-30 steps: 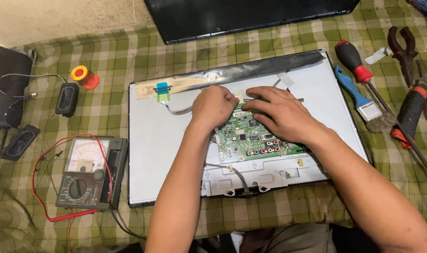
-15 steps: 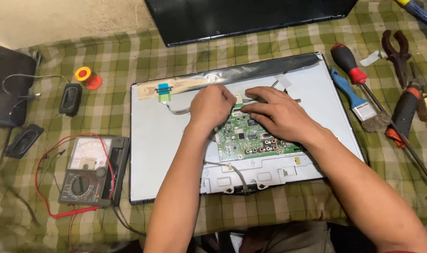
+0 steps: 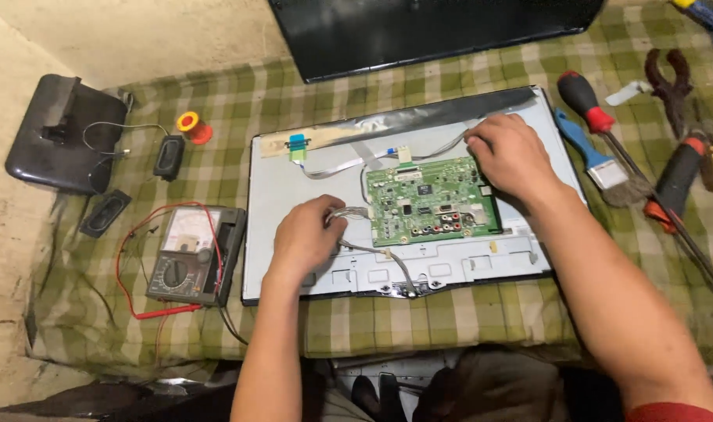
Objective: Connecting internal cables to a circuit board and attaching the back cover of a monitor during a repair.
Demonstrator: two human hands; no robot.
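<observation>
Circuit board (image 3: 431, 201): centre of the metal panel (image 3: 294, 187), long axis left-right.
Left hand (image 3: 308, 234): just left of it, grip pinching grey wires (image 3: 372, 252).
Right hand (image 3: 511, 155): at its upper-right corner, fingers curled; hold unclear.

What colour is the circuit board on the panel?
Green circuit board, clearest in the head view.

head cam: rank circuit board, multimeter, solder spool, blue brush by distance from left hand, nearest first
From the left hand:
1. Green circuit board, just to its right.
2. Multimeter, to its left.
3. Solder spool, upper left.
4. Blue brush, far right.
</observation>
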